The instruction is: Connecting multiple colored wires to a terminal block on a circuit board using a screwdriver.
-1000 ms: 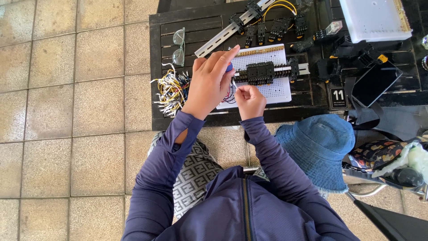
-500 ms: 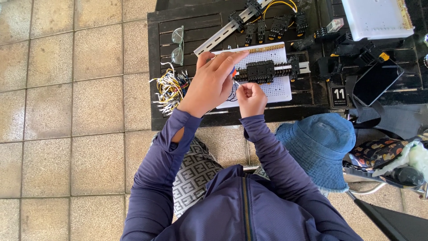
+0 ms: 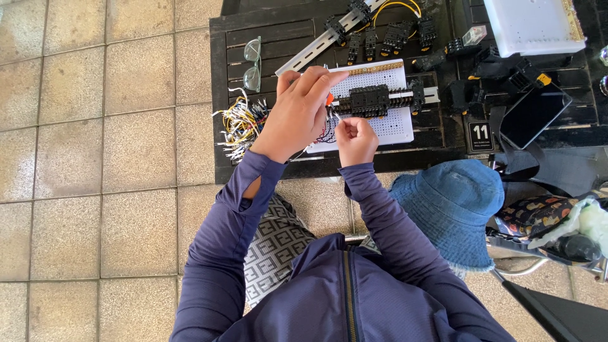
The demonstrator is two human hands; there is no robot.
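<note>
My left hand [image 3: 296, 114] reaches over the left end of a white perforated board [image 3: 394, 126] on a dark slatted table [image 3: 285, 35]. It grips a small orange-handled tool [image 3: 329, 99], mostly hidden under the fingers. The tool's tip is next to a row of black terminal blocks [image 3: 370, 100] mounted on a rail across the board. My right hand [image 3: 356, 139] is closed just below, pinching a thin wire [image 3: 334, 116] at the board's edge. Dark looped wires [image 3: 326, 134] lie between both hands.
A bundle of yellow and white wires [image 3: 237, 123] lies left of my left hand, with glasses [image 3: 252, 63] and a metal rail [image 3: 316, 45] behind. More black blocks [image 3: 396, 35], a white tray [image 3: 532, 25], a phone [image 3: 533, 117] and a blue hat [image 3: 453, 206] are to the right.
My left hand's fingers have stretched a little further right toward the terminal blocks. My right hand stays closed in nearly the same spot.
</note>
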